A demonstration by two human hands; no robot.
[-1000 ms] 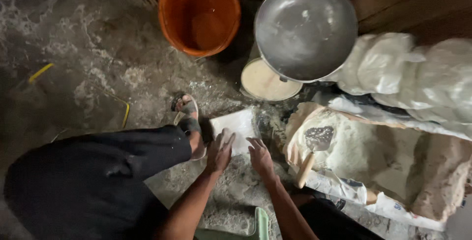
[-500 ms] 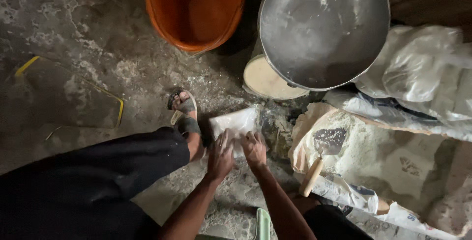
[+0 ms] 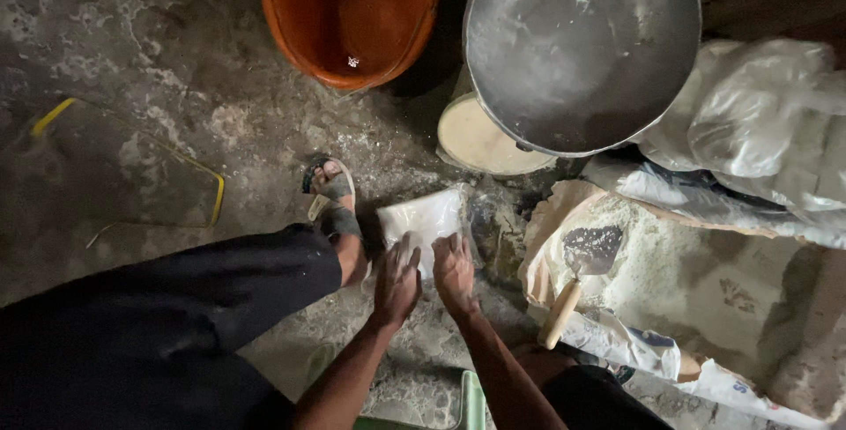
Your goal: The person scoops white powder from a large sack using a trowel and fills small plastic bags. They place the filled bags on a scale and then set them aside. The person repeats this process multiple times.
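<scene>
A small clear plastic bag filled with white powder (image 3: 425,218) lies on the dusty concrete floor between my feet. My left hand (image 3: 396,278) rests on the bag's near left part, fingers together and pressing down. My right hand (image 3: 455,271) lies beside it on the bag's near right edge, fingers curled over the plastic. The two hands nearly touch. Whether either hand grips the bag or only presses it is unclear.
An open sack of white flour (image 3: 705,280) with a wooden-handled scoop (image 3: 577,276) lies at right. Behind stand an orange bucket (image 3: 351,16), a large metal pan (image 3: 582,47) on a pale lid-like disc (image 3: 480,141), and bundled plastic bags (image 3: 758,122). My sandalled foot (image 3: 335,201) is left of the bag.
My hands have come together on the bag's near end; a second ago they were spread apart flat on it. The view has shifted slightly closer.
</scene>
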